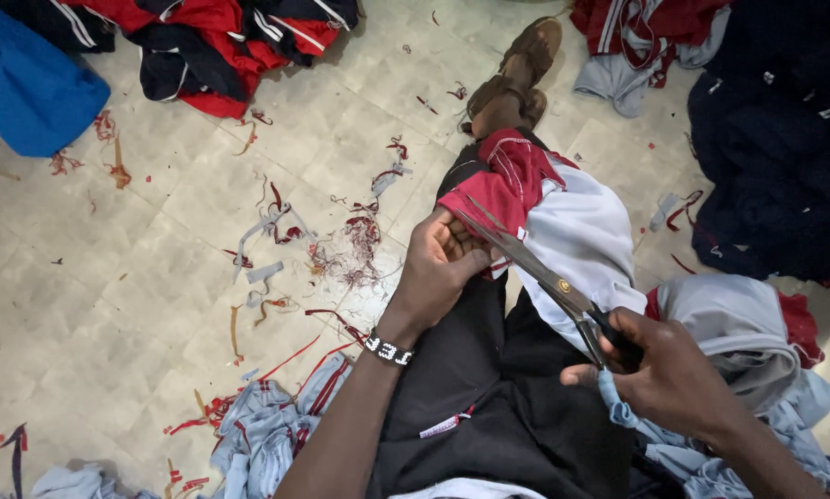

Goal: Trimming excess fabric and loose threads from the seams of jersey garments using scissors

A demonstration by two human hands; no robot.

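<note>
My left hand (438, 268) grips the edge of a red and pale grey garment (572, 226) that lies over my lap. My right hand (660, 370) holds a pair of metal scissors (526, 263) by the handles. The blades are parted and point up and left, toward the red part of the garment beside my left fingers. A beaded bracelet (387, 349) circles my left wrist. I sit with dark trousers on, and one leg stretches out to a brown sandal (521, 69).
Red and grey fabric scraps and threads (341, 249) litter the tiled floor. Piles of red, navy and white clothing (221, 42) lie at the top left, a blue cloth (27, 88) at far left, a dark navy heap (775, 148) at right, pale garments (267, 430) by my knee.
</note>
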